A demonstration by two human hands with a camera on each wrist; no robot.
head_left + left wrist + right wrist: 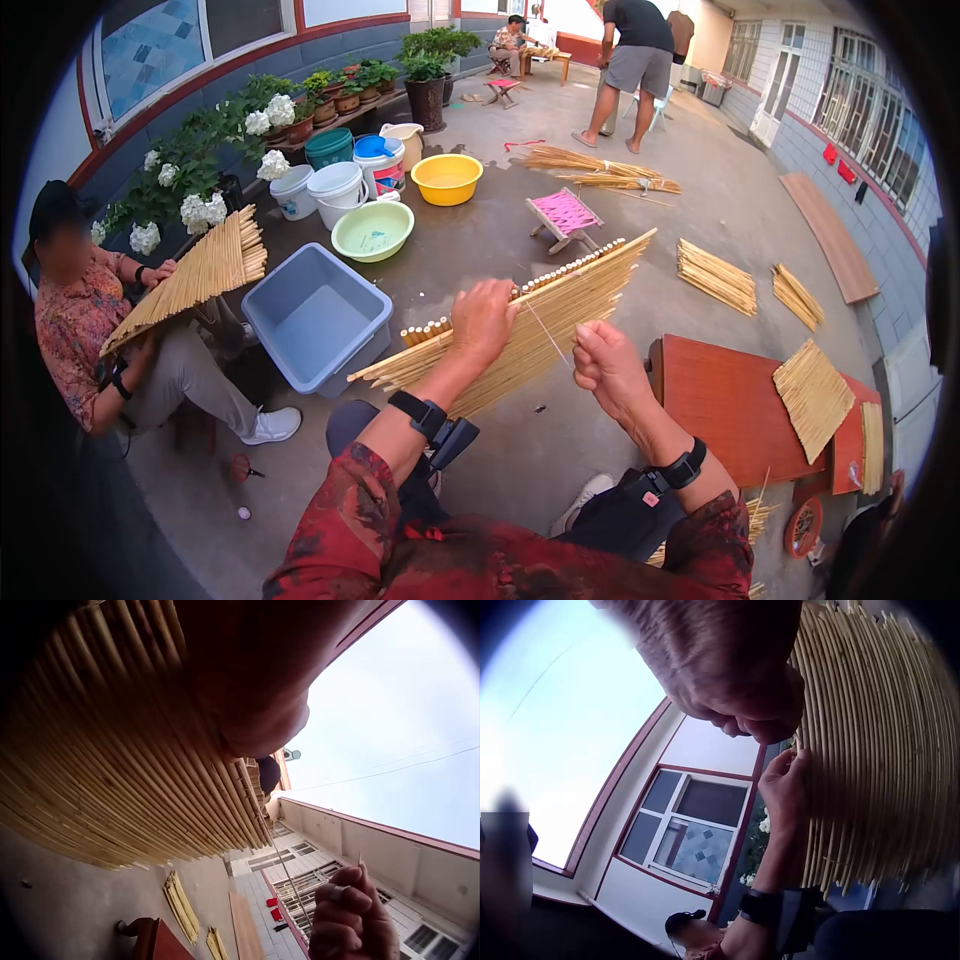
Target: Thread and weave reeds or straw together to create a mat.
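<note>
A panel of thin straw-coloured stalks laid side by side slants across the lap in the head view. At its upper edge the left hand grips the stalks, fingers curled over the rim. To the right, clear of the panel, the right hand is curled round a thin thread that runs taut from the panel's edge. In the left wrist view the right hand shows a ring and a small pointed tip above the fingers. The left hand pinches the panel's edge in the right wrist view.
A blue-grey tub stands left of the panel, near a seated person holding another stalk panel. Beyond are a yellow basin, buckets and a pink-topped stool. A red-brown table stands at the right.
</note>
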